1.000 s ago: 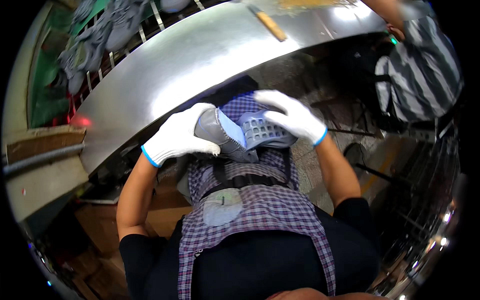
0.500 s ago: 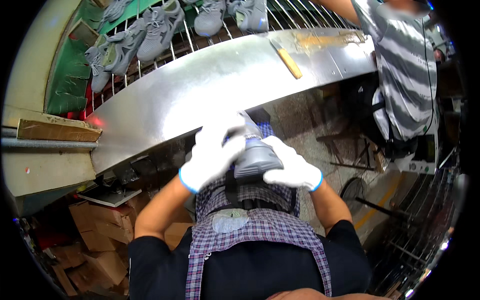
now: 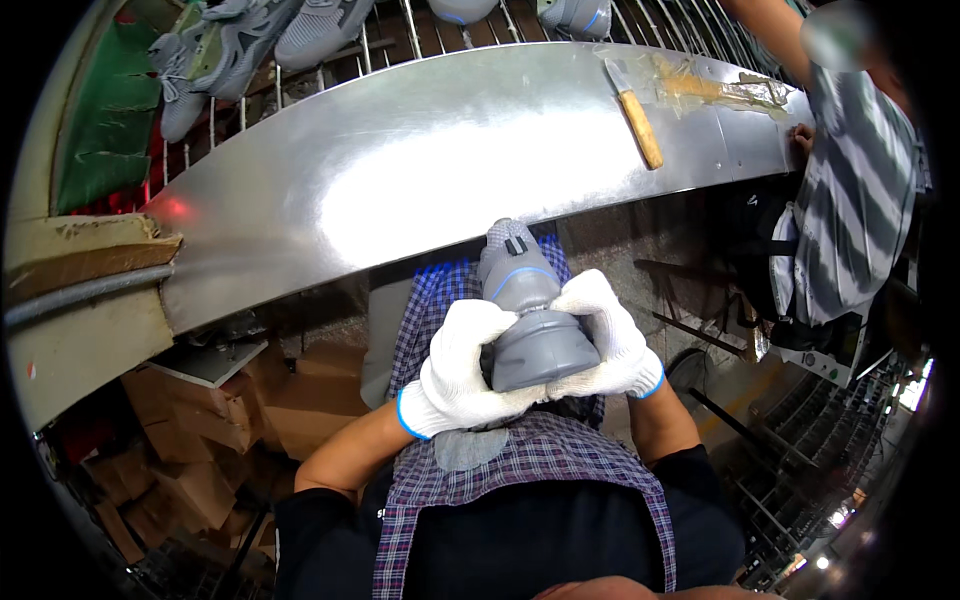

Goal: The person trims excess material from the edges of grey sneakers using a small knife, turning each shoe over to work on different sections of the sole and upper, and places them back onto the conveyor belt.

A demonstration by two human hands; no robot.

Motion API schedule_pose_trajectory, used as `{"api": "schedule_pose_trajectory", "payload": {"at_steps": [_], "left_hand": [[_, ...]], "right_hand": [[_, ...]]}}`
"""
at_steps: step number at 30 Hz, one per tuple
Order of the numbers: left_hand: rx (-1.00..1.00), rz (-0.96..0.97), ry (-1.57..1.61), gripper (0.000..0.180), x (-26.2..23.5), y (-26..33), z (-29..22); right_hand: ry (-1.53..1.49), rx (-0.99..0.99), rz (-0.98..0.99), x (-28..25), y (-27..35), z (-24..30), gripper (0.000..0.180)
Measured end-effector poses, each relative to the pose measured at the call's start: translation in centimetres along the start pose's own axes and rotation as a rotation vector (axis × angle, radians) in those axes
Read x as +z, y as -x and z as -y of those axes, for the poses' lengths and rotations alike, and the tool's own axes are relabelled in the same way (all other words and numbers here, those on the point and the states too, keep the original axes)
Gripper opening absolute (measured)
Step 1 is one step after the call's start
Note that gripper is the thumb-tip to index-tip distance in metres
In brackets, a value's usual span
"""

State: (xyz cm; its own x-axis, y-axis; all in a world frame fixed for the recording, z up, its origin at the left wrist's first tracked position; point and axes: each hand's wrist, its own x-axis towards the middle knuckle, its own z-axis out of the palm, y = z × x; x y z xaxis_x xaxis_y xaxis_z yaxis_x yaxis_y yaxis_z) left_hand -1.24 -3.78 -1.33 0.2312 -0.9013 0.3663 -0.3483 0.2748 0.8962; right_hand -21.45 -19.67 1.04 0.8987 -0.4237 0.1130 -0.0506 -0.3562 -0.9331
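A grey shoe upper (image 3: 518, 262), with a thin blue line across it and a small black piece near its far end, points away from me over my lap. At its near end sits a smooth grey shoe sole (image 3: 545, 350). My left hand (image 3: 468, 365), in a white knitted glove, grips the sole's left side, thumb on top. On the right side, my gloved right hand (image 3: 608, 338) holds it the same way. The fingers underneath are mostly hidden, and I cannot tell whether sole and upper are joined.
A shiny metal ledge (image 3: 260, 200) curves ahead of me, with a wooden-handled knife (image 3: 640, 128) on it. Beyond, grey shoes (image 3: 320, 32) stand on a rack of metal rods. Cardboard boxes (image 3: 310, 400) lie low on the left. Another person (image 3: 850, 190) in a striped shirt is at right.
My left hand, blurred earlier, has come down to the sole's side; both hands now grip it nearer my body. The upper shows more. The view has shifted, putting the ledge and rack higher.
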Motion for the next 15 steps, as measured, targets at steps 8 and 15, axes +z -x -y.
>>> {"api": "schedule_pose_trajectory", "payload": {"at_steps": [8,15], "left_hand": [[-0.207,0.021,0.114,0.078,0.1,-2.5,1.0],[-0.288,0.027,0.185,0.076,-0.2,-3.9,2.2]], "right_hand": [[-0.185,0.127,0.033,-1.7,-1.8,-2.3,0.095],[-0.217,0.224,0.065,-2.9,-4.3,-2.6,0.086]]}}
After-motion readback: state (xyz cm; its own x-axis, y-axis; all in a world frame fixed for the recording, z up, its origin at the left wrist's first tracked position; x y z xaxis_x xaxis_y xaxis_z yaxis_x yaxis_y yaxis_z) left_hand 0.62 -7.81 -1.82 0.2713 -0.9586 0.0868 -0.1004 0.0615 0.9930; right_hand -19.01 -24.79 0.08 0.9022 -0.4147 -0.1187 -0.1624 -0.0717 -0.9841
